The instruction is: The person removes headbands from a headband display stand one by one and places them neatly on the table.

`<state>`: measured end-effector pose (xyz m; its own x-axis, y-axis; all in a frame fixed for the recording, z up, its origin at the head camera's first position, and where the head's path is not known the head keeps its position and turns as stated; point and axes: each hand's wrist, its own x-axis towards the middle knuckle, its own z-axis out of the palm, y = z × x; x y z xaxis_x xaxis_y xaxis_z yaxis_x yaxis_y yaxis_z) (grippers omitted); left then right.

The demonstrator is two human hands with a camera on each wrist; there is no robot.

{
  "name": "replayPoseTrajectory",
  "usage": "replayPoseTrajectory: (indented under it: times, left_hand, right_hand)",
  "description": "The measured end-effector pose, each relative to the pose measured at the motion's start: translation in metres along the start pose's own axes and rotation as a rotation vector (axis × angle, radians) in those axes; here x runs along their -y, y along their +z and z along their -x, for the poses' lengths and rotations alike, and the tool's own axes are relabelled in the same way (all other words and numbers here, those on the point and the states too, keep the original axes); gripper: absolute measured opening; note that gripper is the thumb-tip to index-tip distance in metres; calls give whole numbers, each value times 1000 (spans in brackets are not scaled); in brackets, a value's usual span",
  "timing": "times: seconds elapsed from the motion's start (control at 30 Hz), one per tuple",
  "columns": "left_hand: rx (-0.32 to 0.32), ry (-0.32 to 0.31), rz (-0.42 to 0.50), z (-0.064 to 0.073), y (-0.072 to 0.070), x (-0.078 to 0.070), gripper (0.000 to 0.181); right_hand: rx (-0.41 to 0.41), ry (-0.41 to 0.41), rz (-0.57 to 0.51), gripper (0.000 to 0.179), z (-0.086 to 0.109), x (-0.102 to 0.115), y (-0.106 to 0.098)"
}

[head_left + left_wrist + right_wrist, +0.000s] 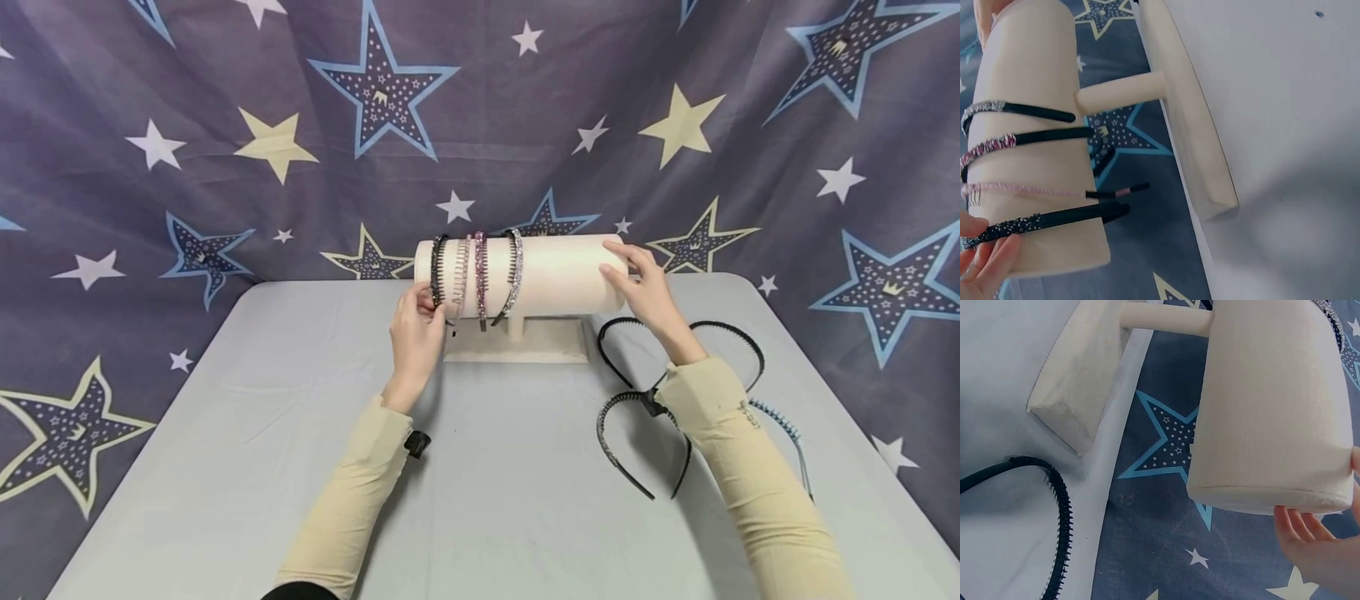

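Note:
A cream headband display stand [566,275], a horizontal padded roll on a post and flat base, stands at the back of the table. My left hand [417,337] pinches a black headband with sparkling stones [1025,224] near the roll's left end. Beside it on the roll sit a thin pink headband [1029,188], a headband with pink and red stones [997,147] and a silver-stoned headband [516,275]. My right hand [651,292] grips the roll's right end, fingertips at the end face and thumb on the side [1310,540].
Several headbands lie at the right of the table [510,500]: black toothed ones [753,346], a stone-covered one [606,433] and a light blue braided one [787,425], partly under the right sleeve. A star-patterned curtain [480,125] hangs close behind the stand.

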<state>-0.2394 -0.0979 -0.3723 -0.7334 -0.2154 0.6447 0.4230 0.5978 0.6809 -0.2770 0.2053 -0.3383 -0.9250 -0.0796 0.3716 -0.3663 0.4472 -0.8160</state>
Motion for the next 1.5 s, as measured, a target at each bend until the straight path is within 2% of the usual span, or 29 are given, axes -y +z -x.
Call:
replayPoseTrajectory:
  times: [0.27,0.5,0.7,0.83,1.07,1.3,1.5]
  left_hand:
    - [-26,5,-20,-1,-12,12,30]
    - [-30,-3,16,-3,-21,21,29]
    - [-83,-2,8,-3,-27,32,28]
    - [-117,-40,17,-6,-31,39,29]
    - [-138,-138,10,-8,-41,51,30]
    - [-172,-206,-9,-9,-59,60,32]
    - [-158,-263,-22,-7,-75,66,34]
  right_hand:
    - [2,9,-11,44,2,-3,0]
    - [3,14,-9,45,2,-3,-1]
    - [20,23,-8,45,1,-3,1]
    - [20,22,-22,45,1,-2,2]
    - [13,6,-24,45,0,-3,1]
    - [10,-3,-24,45,1,-3,1]
    - [10,-5,-19,45,0,-3,0]
